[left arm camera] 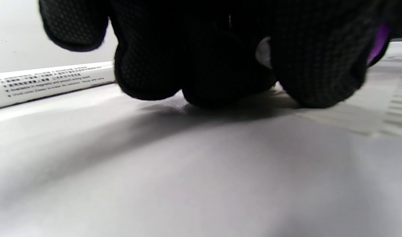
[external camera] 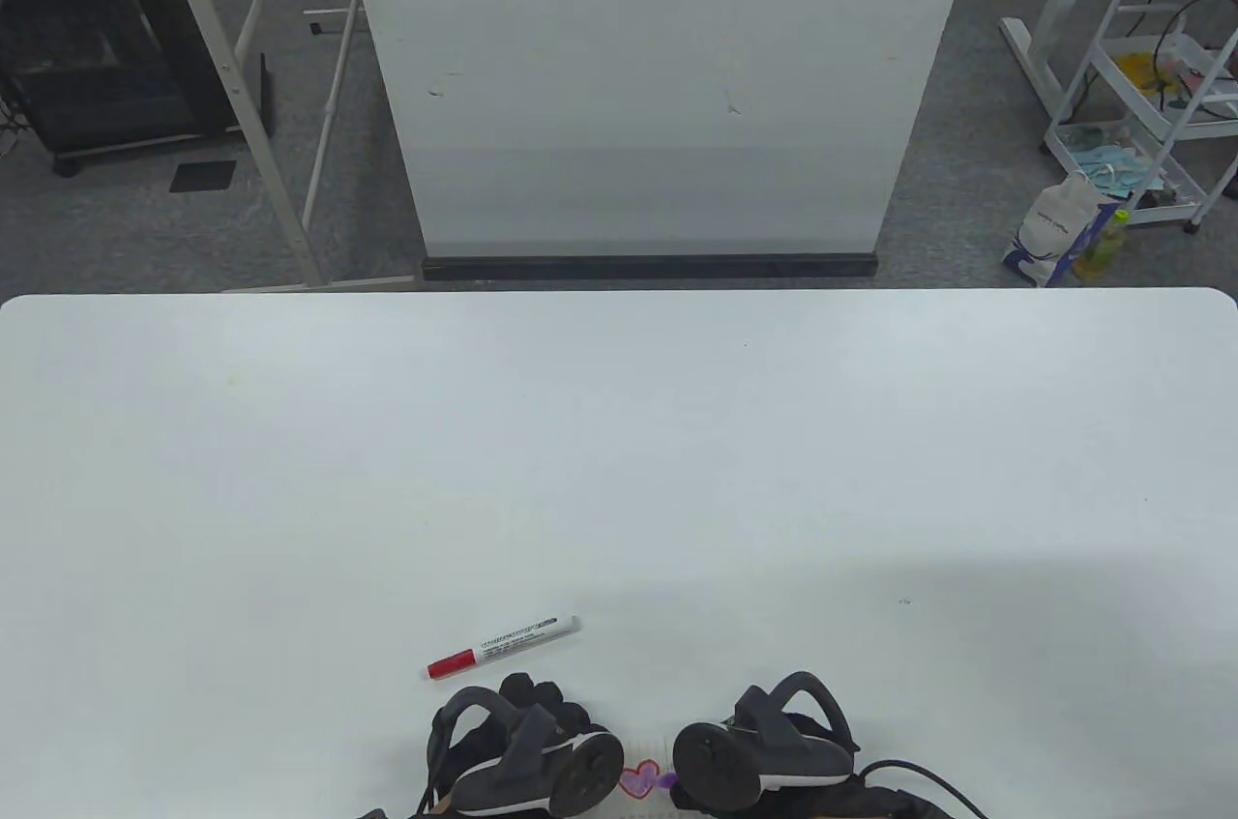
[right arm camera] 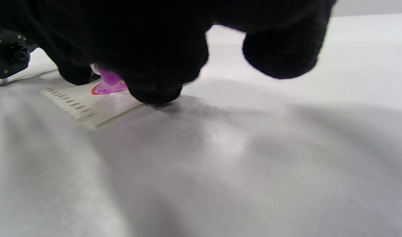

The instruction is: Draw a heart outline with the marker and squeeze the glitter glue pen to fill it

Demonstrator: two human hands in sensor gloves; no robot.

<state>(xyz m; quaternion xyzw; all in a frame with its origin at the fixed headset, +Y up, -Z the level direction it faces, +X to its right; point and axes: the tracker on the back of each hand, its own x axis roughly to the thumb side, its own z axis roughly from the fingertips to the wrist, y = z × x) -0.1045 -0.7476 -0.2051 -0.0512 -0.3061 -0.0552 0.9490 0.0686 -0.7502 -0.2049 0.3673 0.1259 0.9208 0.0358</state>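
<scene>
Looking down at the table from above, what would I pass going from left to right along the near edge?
Marker, lying capped with its red end to the left → left hand → heart on the paper → purple glue pen tip → right hand.

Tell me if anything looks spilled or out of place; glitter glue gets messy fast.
Nothing stands out. The purple glue sits inside the red heart on the paper. The marker lies capped on the table, beyond the left hand, away from the drawing.
</scene>
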